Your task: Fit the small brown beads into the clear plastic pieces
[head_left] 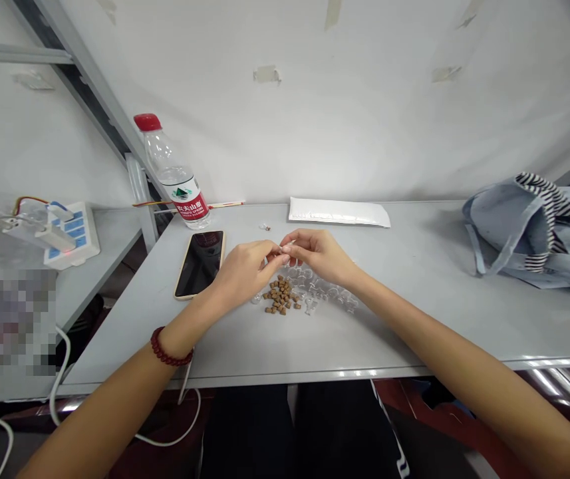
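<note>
My left hand [245, 271] and my right hand [319, 255] meet above the grey table [389, 332], their fingertips pinching a small clear plastic piece [287, 248]. Below them lies a heap of small brown cubes [279, 296]. Beside that heap, under my right hand, is a spread of clear plastic capsules [322, 289]. One small clear piece [265, 227] sits alone beyond my hands. A black smartphone [199, 264] lies face up to the left of my left hand.
A water bottle with a red cap [177, 176] stands at the back left, near a white padded envelope [338, 212]. Folded denim cloth [534, 229] lies at the right. A white-and-blue power strip [70, 233] with cables sits on a separate table at the left.
</note>
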`<state>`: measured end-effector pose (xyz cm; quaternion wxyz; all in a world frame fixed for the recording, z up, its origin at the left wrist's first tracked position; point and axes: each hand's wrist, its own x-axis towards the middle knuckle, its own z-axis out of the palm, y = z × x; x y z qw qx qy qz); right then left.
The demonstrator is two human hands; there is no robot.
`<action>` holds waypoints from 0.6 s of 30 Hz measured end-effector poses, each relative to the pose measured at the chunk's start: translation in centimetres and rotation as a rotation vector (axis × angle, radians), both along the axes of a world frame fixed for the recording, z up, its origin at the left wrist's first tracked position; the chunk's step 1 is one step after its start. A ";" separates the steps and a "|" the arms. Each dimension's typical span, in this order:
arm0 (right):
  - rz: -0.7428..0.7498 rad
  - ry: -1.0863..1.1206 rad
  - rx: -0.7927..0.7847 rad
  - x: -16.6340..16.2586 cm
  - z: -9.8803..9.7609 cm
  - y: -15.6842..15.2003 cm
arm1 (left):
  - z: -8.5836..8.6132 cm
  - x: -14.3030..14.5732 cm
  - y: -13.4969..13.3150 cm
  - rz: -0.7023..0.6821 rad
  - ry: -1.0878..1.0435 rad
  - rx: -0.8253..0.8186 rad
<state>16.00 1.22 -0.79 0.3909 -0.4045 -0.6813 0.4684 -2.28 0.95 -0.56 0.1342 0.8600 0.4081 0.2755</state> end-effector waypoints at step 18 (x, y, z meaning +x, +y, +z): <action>-0.247 -0.556 0.384 3.5 -0.9 3.1 | 0.9 -1.0 0.3 -0.133 0.390 -0.127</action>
